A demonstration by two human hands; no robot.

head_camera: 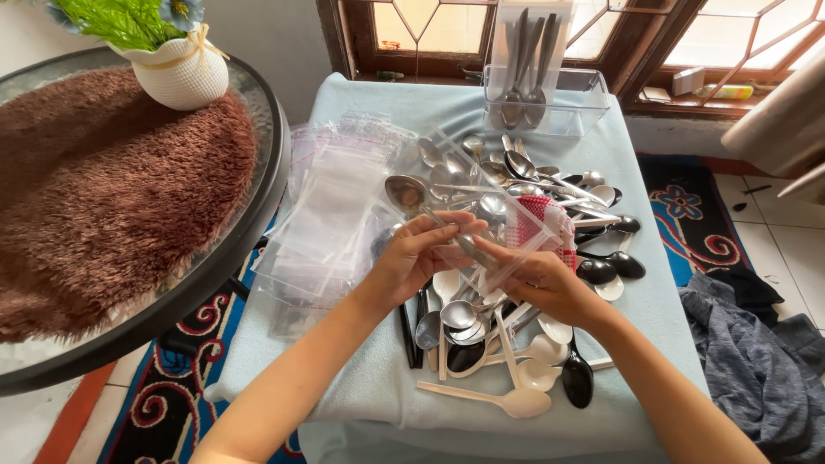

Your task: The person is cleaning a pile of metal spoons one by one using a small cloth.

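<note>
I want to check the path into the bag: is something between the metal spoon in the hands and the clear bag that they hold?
Nothing visible blocks it. The left hand holds the metal spoon by its handle, and the right hand holds the clear bag directly against it.

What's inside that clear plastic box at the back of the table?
The clear box holds a few metal spoons standing upright, bowls down, handles rising above the rim. An exact count is unclear, since they overlap and hide one another.
</note>
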